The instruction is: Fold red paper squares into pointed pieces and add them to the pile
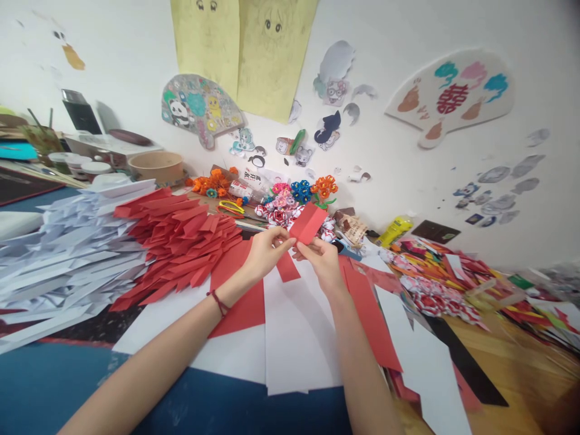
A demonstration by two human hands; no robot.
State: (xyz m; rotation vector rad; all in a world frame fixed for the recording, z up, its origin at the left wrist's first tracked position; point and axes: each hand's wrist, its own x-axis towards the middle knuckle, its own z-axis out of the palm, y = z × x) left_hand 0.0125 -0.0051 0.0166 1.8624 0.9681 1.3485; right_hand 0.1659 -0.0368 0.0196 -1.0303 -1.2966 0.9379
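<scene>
A small red paper strip [309, 222] with a crease across it is held up above the work surface. My left hand [270, 248] pinches its lower left corner between thumb and finger. At the lower right edge, my right hand [319, 257] grips the same strip, thumb in front and fingers behind. Below the hands, another red paper piece [289, 267] lies on white paper sheets [299, 338]. A larger red sheet [240, 314] is under my left forearm, and red sheets [369, 314] lie right of my right wrist.
Piles of folded white strips [90, 235] and folded red strips [190, 241] spread at the left. Colourful craft flowers [301, 192] and a yellow bottle [395, 231] stand along the wall. A round tub [156, 168] sits at back left. Paper scraps [453, 266] cover the right side.
</scene>
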